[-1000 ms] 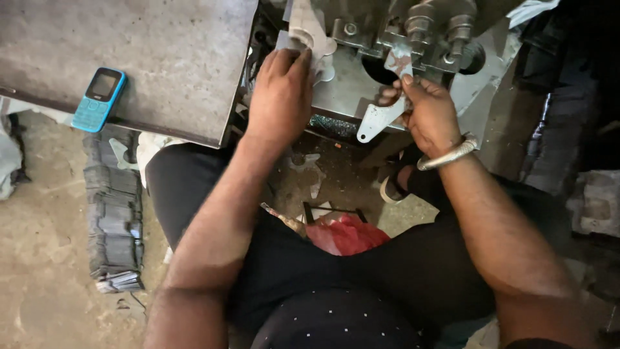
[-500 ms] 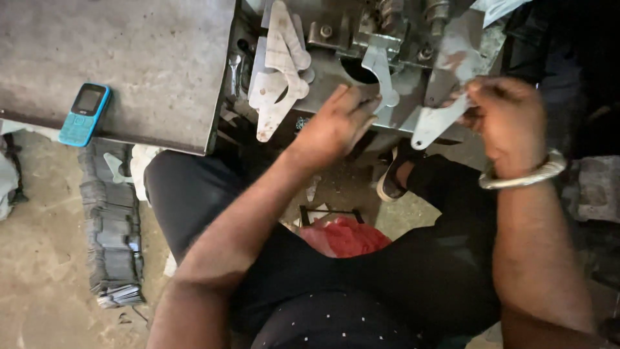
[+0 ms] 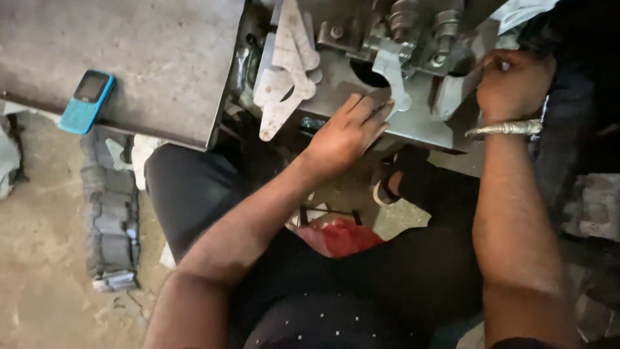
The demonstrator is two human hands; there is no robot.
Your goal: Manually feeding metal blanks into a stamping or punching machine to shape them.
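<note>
**Two hands at a grey metal press machine**

The person is sitting low in front of a grey metal machine bed (image 3: 413, 126), looking down over dark trousers. The left hand (image 3: 345, 132) is lying flat on the front of the machine bed with the fingers stretched out and together, gripping nothing; its fingertips are resting just beside a pale, flat, hook-shaped sheet-metal piece (image 3: 392, 74) that is hanging down from the machine's clamping parts. The right hand (image 3: 510, 84), wearing a silver metal bangle (image 3: 507, 128) at the wrist, is curling closed at the right end of the machine, next to another pale flat sheet-metal blank (image 3: 449, 97); the fingers are bent inward, but whether they are actually pinching that blank cannot be told from this angle.

To the left of the left hand, a small stack of pale cut sheet-metal pieces (image 3: 287, 71) is leaning on the machine, well apart from both hands. Further left, a blue push-button mobile phone (image 3: 86, 101) is lying on a flat grey metal table top (image 3: 148, 58). Below the arms, a crumpled red cloth (image 3: 342, 236) is resting between the person's knees, and a dark ribbed strip of material (image 3: 110, 213) is lying on the dusty concrete floor (image 3: 39, 258).
</note>
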